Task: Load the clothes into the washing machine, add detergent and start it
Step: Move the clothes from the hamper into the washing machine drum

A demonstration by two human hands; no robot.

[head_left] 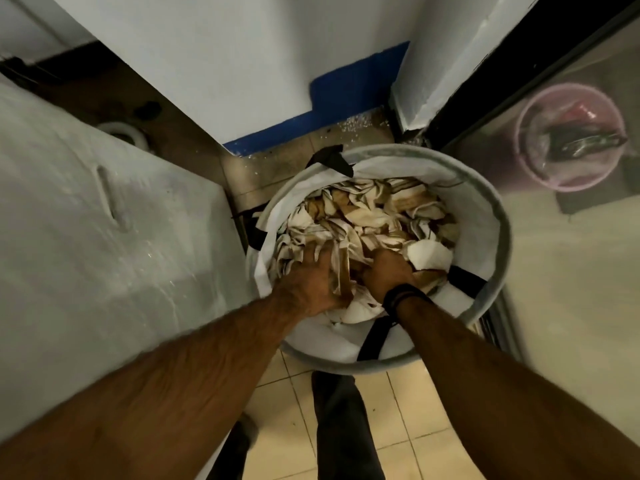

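Note:
A round grey laundry basket (498, 216) with a white lining and black straps stands on the floor in front of me. It is filled with crumpled white and brown striped clothes (374, 216). Both my hands are down in the pile at its near side. My left hand (311, 282) digs its fingers into the fabric and grips it. My right hand (389, 271), with a black band on the wrist, has its fingers buried in the clothes and curled round them.
A grey-white appliance top (86, 244) fills the left side. A glass door (571, 254) on the right reflects a pink tub. A white wall with a blue skirting (346, 95) stands behind the basket. Beige floor tiles (408, 410) and my dark trouser leg lie below.

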